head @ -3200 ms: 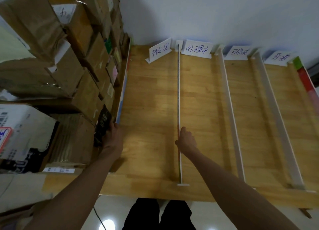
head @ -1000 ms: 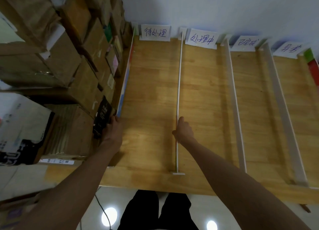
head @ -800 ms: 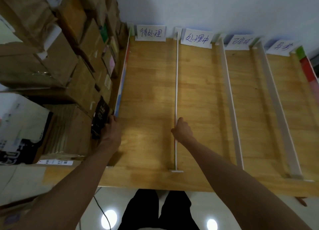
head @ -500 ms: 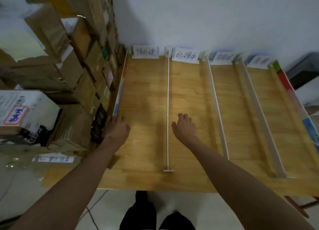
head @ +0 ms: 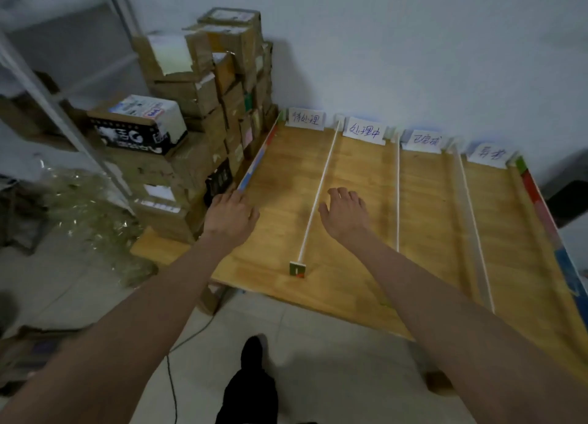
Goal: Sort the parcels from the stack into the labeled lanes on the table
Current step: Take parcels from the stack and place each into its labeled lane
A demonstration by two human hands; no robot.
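Both hands have let go: left hand [head: 231, 215] off the black parcel [head: 219, 180], right hand [head: 345, 215] off the divider [head: 318, 191], fingers loosely spread. Labels [head: 364, 131] are blurred.

table [head: 356, 175]: yellow-brown wood | dividers [head: 318, 185]: white | parcels [head: 222, 83]: brown

Before you stands a wooden table [head: 356, 283], its top split lengthwise into four lanes by thin white dividers [head: 318, 194]. At the far end of each lane a white label card [head: 304, 118] with handwritten characters stands against the wall. A strip of coloured tape [head: 258, 160] runs along the left edge, and another along the right edge [head: 541, 207]. The stack of brown cardboard parcels [head: 219, 105] rests on the table's left end, just beside the first lane, reaching well up the wall.
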